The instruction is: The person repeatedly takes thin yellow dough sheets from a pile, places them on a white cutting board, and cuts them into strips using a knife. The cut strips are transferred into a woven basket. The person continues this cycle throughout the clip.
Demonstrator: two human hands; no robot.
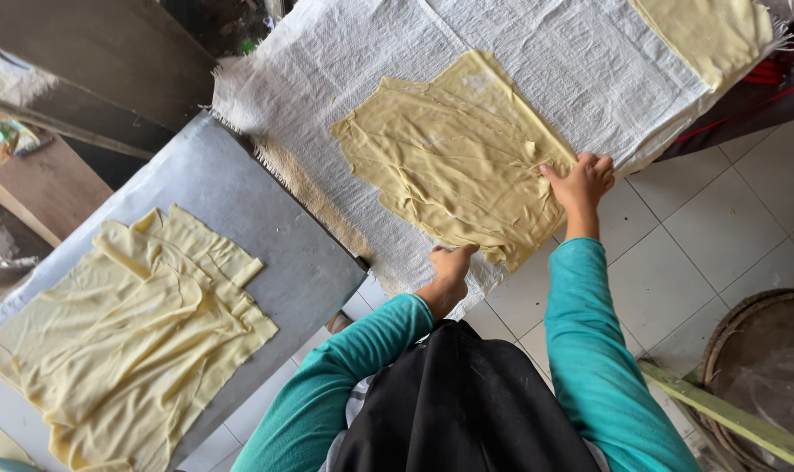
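Observation:
A thin, wrinkled yellow sheet of dough (454,157) lies spread on a white woven cloth (327,61). My left hand (449,267) pinches its near edge, fingers closed on the sheet. My right hand (580,179) grips the sheet's right edge a little farther along. Both arms wear teal sleeves, and a black apron hangs below them.
A pile of several more yellow sheets (135,323) lies on a grey metal table (239,192) to the left. Another yellow sheet (707,31) sits at the cloth's far right corner. White floor tiles (703,236) lie below, and a round woven tray (764,358) stands at right.

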